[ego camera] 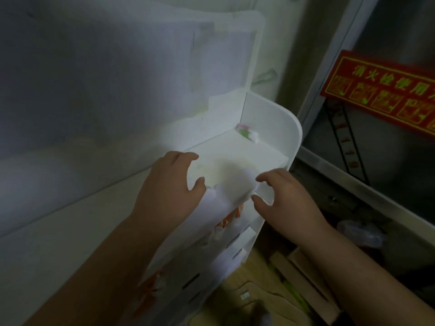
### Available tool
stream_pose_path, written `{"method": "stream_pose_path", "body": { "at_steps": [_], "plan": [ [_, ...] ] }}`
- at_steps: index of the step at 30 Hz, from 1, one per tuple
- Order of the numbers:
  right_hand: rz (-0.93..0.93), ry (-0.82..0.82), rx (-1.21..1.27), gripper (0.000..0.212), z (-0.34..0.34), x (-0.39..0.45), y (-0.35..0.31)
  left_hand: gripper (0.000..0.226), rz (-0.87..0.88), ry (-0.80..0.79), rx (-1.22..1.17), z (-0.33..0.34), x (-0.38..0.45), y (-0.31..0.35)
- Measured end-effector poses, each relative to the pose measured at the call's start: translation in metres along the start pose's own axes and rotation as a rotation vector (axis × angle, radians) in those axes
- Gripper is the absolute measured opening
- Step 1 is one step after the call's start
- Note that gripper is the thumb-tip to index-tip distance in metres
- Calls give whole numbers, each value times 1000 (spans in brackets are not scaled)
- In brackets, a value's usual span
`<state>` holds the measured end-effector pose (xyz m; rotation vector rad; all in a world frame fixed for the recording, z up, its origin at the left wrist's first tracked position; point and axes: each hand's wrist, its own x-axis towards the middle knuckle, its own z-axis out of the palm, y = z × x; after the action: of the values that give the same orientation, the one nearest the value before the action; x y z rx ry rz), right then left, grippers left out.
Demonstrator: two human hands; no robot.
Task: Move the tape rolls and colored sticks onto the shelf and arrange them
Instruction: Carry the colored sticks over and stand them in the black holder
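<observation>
Left hand: the left hand [173,182] hovers over the front left of the white shelf [277,128], fingers loosely curved and spread, thumb apart; it grasps nothing that can be made out.
Right hand: the right hand [286,201] is at the shelf's front right edge, fingers bent and spread, fingertips near a blurred white patch [231,184] between the two hands; whether it touches that patch cannot be told.
White patch: blurred and overexposed, on the front of the shelf's top tier; what it is cannot be told.
Task thing: a small pink, green and white object [247,132] lies in the shelf's back right corner, against the side wall; too blurred to name as tape or stick.
Lower tiers: orange-marked items [226,220] show below the top tier.
Right of the shelf: a red sign with yellow characters [386,90].
Below the shelf: pale wooden pieces [299,276] on the floor.
</observation>
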<state>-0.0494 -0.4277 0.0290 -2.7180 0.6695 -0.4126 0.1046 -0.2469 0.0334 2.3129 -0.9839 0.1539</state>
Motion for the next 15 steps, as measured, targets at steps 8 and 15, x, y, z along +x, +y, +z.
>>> {"method": "stream_pose_path", "body": {
  "at_steps": [8, 15],
  "plan": [
    [30, -64, 48, 44, 10, 93, 40, 44, -24, 9, 39, 29, 45, 4],
    [-87, -191, -137, 61, 33, 204, 87, 48, -102, -2, 94, 63, 94, 28]
  ]
}}
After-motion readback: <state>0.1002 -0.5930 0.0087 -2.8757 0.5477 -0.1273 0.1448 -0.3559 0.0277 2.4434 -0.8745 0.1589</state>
